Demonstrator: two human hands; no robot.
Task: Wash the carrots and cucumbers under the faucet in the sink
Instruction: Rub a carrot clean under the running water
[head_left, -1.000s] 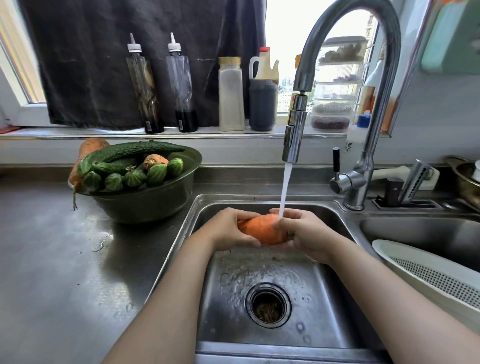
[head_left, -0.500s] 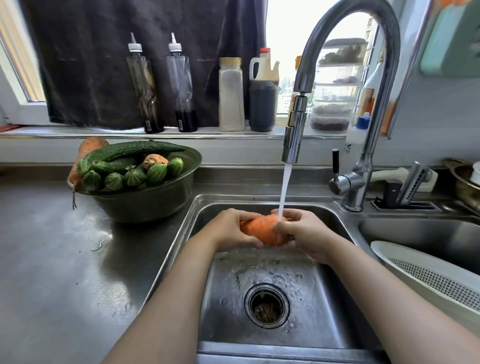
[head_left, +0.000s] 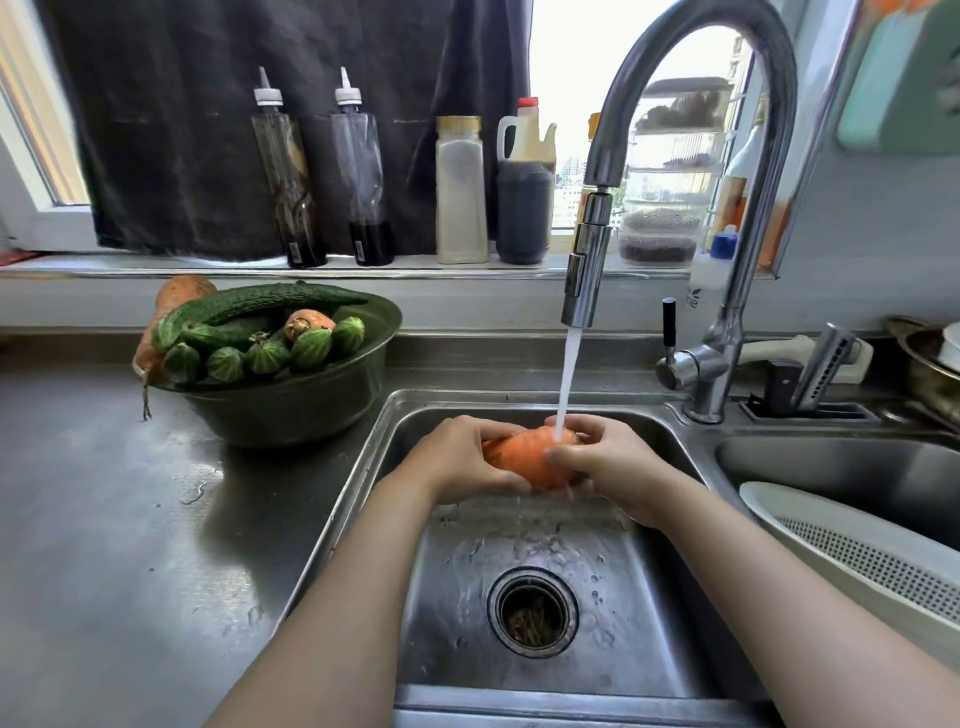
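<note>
Over the sink (head_left: 395, 415), left hand (head_left: 457, 460) and right hand (head_left: 608, 462) each grasp an end of the carrot (head_left: 524, 457) under the faucet (head_left: 587, 270) stream. Stiff but probably wet-slick, it is best gripped by both ends.

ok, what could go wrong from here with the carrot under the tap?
1. The wet carrot, gripped by the left hand and right hand, might slip and drop toward the open drain.
2. The stream hits the carrot's top; splash may reach the counter.
3. A second carrot overhangs the bowl rim and could tip out.
</note>
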